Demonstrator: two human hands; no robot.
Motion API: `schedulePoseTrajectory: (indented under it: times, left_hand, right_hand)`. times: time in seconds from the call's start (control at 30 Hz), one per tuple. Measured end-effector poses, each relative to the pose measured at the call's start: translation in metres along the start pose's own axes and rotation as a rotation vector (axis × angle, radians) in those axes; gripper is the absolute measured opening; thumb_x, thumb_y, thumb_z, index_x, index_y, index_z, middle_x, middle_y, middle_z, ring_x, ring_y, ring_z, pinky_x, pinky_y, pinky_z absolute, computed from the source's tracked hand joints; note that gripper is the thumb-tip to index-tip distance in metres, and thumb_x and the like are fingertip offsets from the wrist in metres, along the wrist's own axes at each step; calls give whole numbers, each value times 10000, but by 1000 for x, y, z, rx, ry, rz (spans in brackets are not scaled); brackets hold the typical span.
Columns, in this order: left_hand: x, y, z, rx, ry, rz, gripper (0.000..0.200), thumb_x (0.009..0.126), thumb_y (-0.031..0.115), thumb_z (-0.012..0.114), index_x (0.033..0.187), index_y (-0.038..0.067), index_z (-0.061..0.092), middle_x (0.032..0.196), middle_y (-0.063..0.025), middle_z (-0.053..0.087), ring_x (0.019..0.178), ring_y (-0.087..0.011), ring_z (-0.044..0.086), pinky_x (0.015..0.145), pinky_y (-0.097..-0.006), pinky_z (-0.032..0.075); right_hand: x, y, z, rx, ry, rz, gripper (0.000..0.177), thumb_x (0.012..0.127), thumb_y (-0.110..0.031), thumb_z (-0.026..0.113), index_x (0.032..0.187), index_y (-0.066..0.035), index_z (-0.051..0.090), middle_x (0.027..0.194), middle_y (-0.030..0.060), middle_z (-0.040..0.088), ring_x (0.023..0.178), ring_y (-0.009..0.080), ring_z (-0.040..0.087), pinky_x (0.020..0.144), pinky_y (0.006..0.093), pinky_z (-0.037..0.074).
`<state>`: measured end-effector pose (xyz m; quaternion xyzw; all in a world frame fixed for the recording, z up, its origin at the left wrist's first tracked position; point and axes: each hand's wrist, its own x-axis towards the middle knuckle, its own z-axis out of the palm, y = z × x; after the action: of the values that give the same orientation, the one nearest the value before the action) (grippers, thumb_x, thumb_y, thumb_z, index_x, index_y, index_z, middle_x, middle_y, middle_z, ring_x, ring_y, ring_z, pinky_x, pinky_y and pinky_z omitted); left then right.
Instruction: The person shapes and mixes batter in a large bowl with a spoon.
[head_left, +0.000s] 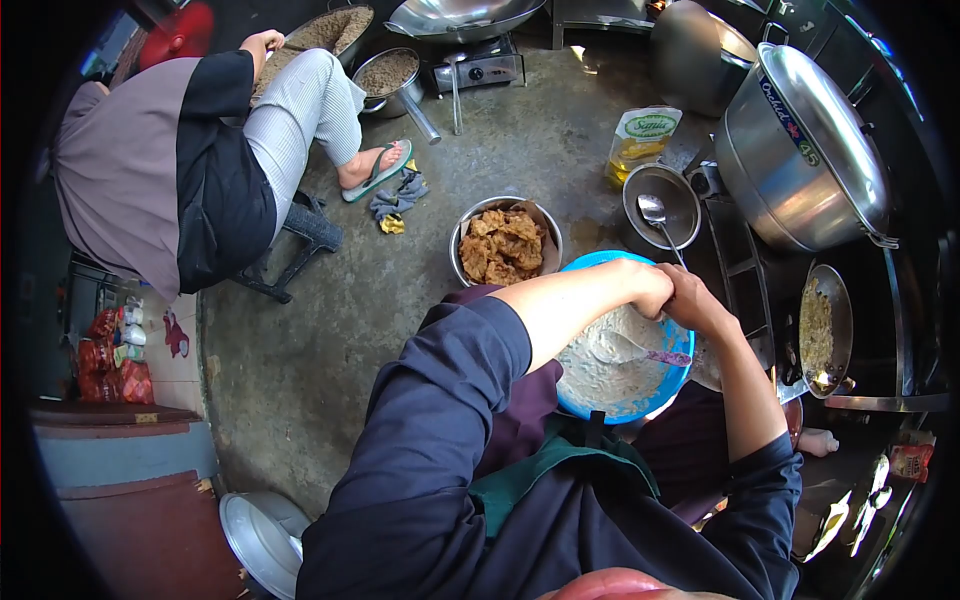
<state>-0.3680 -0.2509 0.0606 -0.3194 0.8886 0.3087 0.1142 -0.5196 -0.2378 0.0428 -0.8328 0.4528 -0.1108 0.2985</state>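
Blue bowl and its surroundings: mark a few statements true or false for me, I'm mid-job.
The round blue plastic bowl holds pale batter. True.
A purple-handled spoon lies in the batter. True.
The round metal bowl beside it is empty. False: it holds brown fried pieces.
The left hand and right hand are far apart. False: they meet above the blue bowl.
The large silver metal pot has no lid. False: its lid is on.

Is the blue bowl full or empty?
Partly full. Pale batter covers the bottom of the blue bowl, with a spoon lying in it; the blue wall shows above it.
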Motion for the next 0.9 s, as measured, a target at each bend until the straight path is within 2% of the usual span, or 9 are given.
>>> schedulePoseTrajectory:
  times: [0.9]
  left_hand:
    - [1, 0, 1, 16, -4, 16, 292, 770, 275, 647, 973, 67, 680, 986, -112, 660, 978, -260, 605, 843, -365, 471]
  right_hand:
    - [-1, 0, 1, -3, 12, -21, 376, 657, -82, 661, 1013, -43, 547, 935, 175, 595, 940, 357, 556, 805, 412, 447]
